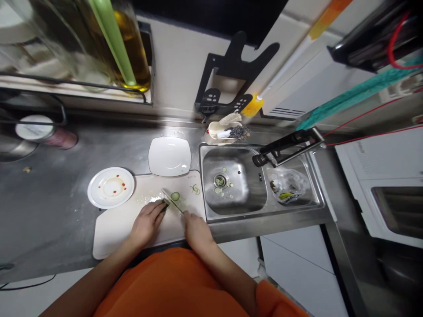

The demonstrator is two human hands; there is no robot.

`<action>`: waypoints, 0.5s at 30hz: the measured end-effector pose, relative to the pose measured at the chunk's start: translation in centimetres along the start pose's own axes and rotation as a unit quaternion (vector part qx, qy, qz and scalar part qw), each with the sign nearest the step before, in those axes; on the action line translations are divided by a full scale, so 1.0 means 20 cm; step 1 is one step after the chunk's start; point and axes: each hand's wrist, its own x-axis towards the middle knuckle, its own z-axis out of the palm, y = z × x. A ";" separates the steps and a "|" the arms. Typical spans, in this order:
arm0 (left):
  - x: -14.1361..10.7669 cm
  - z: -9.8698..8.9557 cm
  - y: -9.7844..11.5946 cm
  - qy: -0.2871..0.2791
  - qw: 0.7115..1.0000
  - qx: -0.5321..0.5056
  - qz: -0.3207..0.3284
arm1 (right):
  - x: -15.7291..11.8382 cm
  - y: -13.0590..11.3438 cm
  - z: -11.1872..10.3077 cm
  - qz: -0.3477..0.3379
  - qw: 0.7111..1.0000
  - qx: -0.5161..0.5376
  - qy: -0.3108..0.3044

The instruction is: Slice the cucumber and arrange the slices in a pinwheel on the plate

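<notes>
My left hand [147, 220] presses a short piece of cucumber [165, 203] onto the white cutting board [128, 229], its fingers closed over the piece. In my right hand [197, 229] is the handle of a knife [172, 200], whose blade points away and to the left, right beside the cucumber. A round cucumber slice [175, 196] lies on the board just past the blade. Thin green peelings [195, 189] rest near the board's right edge. The fingertips of my left hand are partly hidden.
A square white plate [169, 154] touches the board's back edge; a stained round plate [111, 188] stands at its left. To the right, the steel sink [241, 200] holds several cucumber slices, below a black faucet [284, 147]. A plastic bag [291, 185] sits in the side basin.
</notes>
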 end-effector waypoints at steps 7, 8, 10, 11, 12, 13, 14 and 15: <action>0.00 -0.01 0.01 -0.007 1.000 0.007 -0.005 | -0.10 -0.04 -0.01 0.001 0.999 -0.032 -0.022; 0.01 -0.02 0.01 -0.006 1.000 0.009 -0.006 | -0.11 -0.04 -0.01 0.002 0.999 -0.034 -0.026; 0.01 -0.02 0.02 -0.003 1.000 0.010 -0.006 | -0.12 -0.04 -0.02 0.003 0.999 -0.035 -0.033; 0.01 -0.02 0.02 -0.001 1.000 0.011 -0.006 | -0.12 -0.04 -0.02 0.004 0.999 -0.035 -0.036; 0.01 -0.02 0.02 0.000 1.000 0.012 -0.005 | -0.13 -0.04 -0.02 0.005 0.999 -0.034 -0.038; 0.01 -0.01 0.02 0.000 1.000 0.013 -0.004 | -0.13 -0.04 -0.02 0.006 0.999 -0.034 -0.040; 0.01 -0.01 0.01 0.000 1.000 0.013 -0.002 | -0.13 -0.04 -0.03 0.008 0.999 -0.033 -0.041; 0.00 -0.01 0.01 0.001 1.000 0.014 -0.002 | -0.13 -0.04 -0.03 0.009 0.998 -0.033 -0.043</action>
